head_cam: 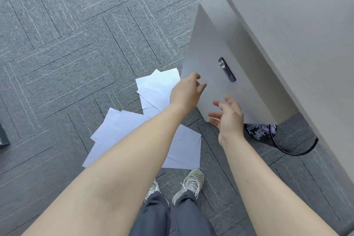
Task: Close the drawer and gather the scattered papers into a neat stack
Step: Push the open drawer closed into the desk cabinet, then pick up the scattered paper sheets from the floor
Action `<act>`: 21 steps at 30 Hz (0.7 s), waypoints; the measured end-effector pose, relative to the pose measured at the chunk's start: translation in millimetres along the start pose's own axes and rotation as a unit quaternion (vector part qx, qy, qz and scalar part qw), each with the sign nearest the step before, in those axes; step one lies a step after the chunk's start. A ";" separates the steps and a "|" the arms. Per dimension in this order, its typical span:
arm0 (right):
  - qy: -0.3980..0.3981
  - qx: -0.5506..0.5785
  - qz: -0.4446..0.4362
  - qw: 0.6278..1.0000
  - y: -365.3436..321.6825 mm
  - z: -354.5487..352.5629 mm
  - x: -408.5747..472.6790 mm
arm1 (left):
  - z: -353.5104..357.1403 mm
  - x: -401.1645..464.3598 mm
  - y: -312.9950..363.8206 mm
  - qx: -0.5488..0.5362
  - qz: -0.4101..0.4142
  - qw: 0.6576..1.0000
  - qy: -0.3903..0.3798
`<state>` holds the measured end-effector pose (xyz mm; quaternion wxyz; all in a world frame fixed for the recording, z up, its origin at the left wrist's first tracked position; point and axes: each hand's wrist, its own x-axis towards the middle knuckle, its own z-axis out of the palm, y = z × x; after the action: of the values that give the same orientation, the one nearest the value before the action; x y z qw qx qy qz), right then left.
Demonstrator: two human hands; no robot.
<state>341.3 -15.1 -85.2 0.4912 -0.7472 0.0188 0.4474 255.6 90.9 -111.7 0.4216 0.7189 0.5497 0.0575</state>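
Observation:
A pale grey drawer cabinet (214,48) stands under a desk at the right, its front carrying a black lock (227,70). I cannot tell whether its drawer is open or pushed in. Several white papers (159,86) lie scattered on the carpet, more papers (183,149) partly hidden under my left forearm. My left hand (186,92) reaches out at the cabinet front's lower left edge, fingers loosely curled, holding nothing. My right hand (229,117) hovers just before the cabinet's lower front, fingers spread and empty.
Grey patterned carpet (76,44) covers the floor. The grey desk (297,25) fills the upper right. A dark floral bag (262,132) with a black strap lies under it. My two shoes (189,184) stand just below the papers. A dark object (3,136) sits at the left edge.

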 end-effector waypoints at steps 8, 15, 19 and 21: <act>-0.111 -0.219 0.000 0.969 86.4 75.7 13.1 | 11.5 -76.7 -189.2 -0.064 -0.172 0.983 0.004; -0.179 -0.319 0.040 0.930 212.0 133.9 67.2 | 50.8 -102.6 -345.1 -0.147 -0.316 0.936 0.052; -0.203 -0.368 0.070 0.905 290.2 156.5 103.9 | 81.7 -113.1 -424.9 -0.183 -0.383 0.902 0.081; -0.214 -0.395 0.078 0.890 326.8 167.6 121.3 | 98.5 -115.9 -461.8 -0.191 -0.410 0.887 0.090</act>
<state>152.2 -8.3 -422.5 0.1110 -0.7621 -0.2072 0.6033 -78.3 -41.3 -439.5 0.4854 0.3265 0.8096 0.0482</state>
